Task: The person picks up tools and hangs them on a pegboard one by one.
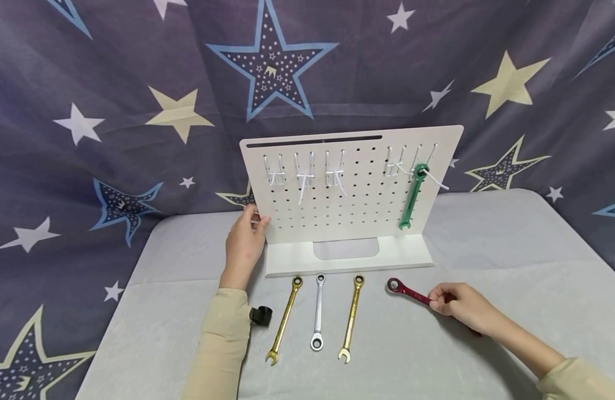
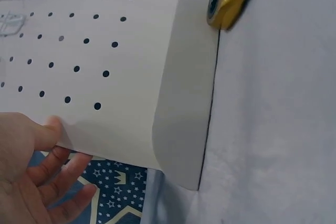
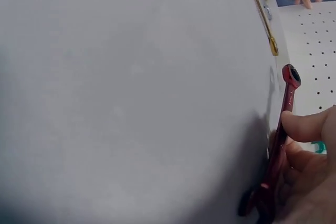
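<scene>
My right hand (image 1: 464, 305) pinches a red ratcheting wrench (image 1: 409, 291) by its shaft, thumb on one side and fingers on the other. The ring end points left, toward the stand. In the right wrist view the open end of the red wrench (image 3: 268, 192) extends below the fingers. At the left edge of a white pegboard (image 1: 332, 214), my left hand (image 1: 246, 239) holds on, thumb on the front face and fingers behind. A green wrench (image 1: 412, 197) hangs by its ring from a white hook near the board's right side.
In front of the stand lie a gold wrench (image 1: 284, 319), a silver wrench (image 1: 319, 311) and a second gold wrench (image 1: 352, 316). Several bare white hooks (image 1: 304, 178) jut from the board. A star-patterned cloth (image 1: 187, 161) hangs behind the grey-covered table (image 1: 387, 355).
</scene>
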{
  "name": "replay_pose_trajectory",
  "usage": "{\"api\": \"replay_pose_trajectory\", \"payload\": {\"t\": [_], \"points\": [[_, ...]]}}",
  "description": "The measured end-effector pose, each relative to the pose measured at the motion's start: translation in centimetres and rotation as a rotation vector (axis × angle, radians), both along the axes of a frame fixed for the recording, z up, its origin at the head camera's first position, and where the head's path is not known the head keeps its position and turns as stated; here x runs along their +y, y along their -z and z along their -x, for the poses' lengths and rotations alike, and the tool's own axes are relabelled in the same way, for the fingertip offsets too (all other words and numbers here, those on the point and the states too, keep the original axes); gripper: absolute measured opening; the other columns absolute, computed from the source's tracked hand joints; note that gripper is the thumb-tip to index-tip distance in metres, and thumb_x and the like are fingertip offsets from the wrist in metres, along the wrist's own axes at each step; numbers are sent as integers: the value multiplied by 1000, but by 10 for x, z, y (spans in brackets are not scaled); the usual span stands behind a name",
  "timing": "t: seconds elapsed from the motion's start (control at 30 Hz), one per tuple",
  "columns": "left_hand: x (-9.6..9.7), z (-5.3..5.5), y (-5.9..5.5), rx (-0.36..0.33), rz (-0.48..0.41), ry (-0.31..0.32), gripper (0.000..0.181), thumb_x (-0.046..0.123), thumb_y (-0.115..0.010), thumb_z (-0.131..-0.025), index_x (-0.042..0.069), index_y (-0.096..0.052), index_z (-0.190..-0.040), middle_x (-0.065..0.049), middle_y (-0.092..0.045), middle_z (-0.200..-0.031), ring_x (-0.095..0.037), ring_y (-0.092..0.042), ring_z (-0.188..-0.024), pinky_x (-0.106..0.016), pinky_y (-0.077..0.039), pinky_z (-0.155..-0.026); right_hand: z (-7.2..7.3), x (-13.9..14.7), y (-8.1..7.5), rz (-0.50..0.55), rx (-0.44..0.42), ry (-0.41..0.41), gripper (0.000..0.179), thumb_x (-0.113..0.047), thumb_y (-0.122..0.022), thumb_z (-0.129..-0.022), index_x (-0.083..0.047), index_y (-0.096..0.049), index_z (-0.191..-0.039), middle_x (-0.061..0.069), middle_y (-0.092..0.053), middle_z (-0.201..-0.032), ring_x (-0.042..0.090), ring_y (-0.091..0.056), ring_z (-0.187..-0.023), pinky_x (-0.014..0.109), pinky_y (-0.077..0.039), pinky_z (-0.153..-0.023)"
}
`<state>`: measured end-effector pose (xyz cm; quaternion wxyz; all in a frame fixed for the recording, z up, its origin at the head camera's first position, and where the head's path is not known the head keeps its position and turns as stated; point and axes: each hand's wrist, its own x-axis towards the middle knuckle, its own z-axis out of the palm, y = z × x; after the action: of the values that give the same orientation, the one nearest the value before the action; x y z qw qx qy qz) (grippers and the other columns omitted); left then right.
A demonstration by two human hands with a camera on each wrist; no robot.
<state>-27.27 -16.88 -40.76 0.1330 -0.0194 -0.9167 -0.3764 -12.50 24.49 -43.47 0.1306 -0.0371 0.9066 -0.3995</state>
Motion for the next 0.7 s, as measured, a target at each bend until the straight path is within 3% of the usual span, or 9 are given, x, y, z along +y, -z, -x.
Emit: {"api": "replay_pose_trajectory", "payload": {"t": [0.3, 0.5, 0.7], "points": [[2, 0, -1, -14, 23, -21, 22, 28, -57, -102, 9, -56, -113, -16, -67, -114, -33, -65, -104, -52, -48, -85, 3, 13, -4, 259, -159, -49, 10, 4, -59, -88, 7, -58, -97, 5, -56, -82, 12, -52, -76, 24, -47, -67], [4, 0, 0, -14, 23, -38, 23, 29, -56, -103, 8, -57, -112, -16, -67, -113, -34, -65, -104, -52, -48, -84, 1, 14, -8, 362, -176, -30, 16, 4, -57, -91, 15, -53, -102, 6, -58, -81, 12, -57, -73, 26, -51, -68], [3, 1, 1, -9, 30, -43, 22, 29, -56, -102, 9, -57, -111, -15, -68, -112, -34, -66, -103, -54, -48, -83, 2, 2, -14, 438, -197, 43, 16, -4, -55, -98, 10, -50, -103, 5, -56, -81, 13, -54, -70, 26, -48, -65]]}}
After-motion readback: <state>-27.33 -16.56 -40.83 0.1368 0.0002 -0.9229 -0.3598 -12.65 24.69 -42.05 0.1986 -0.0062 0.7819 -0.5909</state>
